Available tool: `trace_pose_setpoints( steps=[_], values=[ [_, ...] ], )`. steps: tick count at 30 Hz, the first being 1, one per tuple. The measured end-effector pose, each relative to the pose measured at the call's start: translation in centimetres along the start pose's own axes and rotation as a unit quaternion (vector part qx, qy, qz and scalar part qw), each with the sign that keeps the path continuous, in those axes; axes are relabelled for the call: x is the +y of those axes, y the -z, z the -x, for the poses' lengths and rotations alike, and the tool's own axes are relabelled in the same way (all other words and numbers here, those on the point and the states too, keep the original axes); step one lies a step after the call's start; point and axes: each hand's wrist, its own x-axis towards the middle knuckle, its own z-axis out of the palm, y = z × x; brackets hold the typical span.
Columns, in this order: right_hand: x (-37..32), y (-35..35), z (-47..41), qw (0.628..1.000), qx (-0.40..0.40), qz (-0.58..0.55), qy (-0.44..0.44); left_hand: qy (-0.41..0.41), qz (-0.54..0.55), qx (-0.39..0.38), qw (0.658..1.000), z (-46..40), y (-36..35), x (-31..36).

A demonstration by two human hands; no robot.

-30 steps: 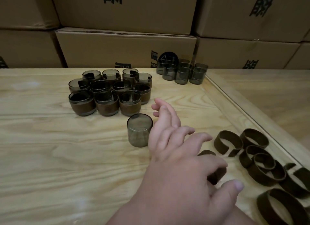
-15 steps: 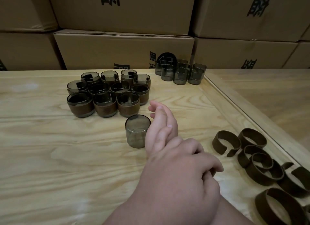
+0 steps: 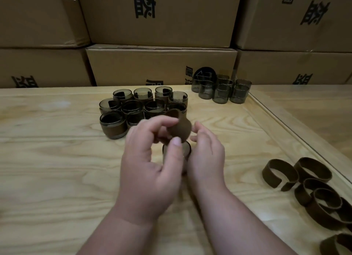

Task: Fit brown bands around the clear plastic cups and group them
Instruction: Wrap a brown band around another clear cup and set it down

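Wooden table [image 3: 57,159] carries cups [image 3: 144,110] and bands [image 3: 312,193].

The scene is dim and warm-toned, lit softly from above with no hard glare. The pale wooden tabletop [image 3: 57,159] is the brightest surface, carrying only faint, diffuse shadows. The stacked brown cardboard boxes [image 3: 162,64] behind sit in murkier light. Motion blur smears both bare hands, left hand [image 3: 150,165] and right hand [image 3: 205,159], and the brown band [image 3: 181,129] between them. Wide-angle distortion bends the table's edges and tilts the boxes outward.
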Motion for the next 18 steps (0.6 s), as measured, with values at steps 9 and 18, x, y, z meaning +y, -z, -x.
trace_pose_setpoints(
  steps=[9, 18],
  values=[
    [0.3, -0.2, 0.1, 0.996, -0.043, 0.051, 0.054, 0.254, 0.126, 0.135, 0.949, -0.5, 0.5, -4.2],
    [0.4, -0.3, 0.4, 0.98, -0.082, 0.14, 0.115, 0.219, 0.105, 0.107, 0.964, -0.5, 0.2, -3.8]
  ],
)
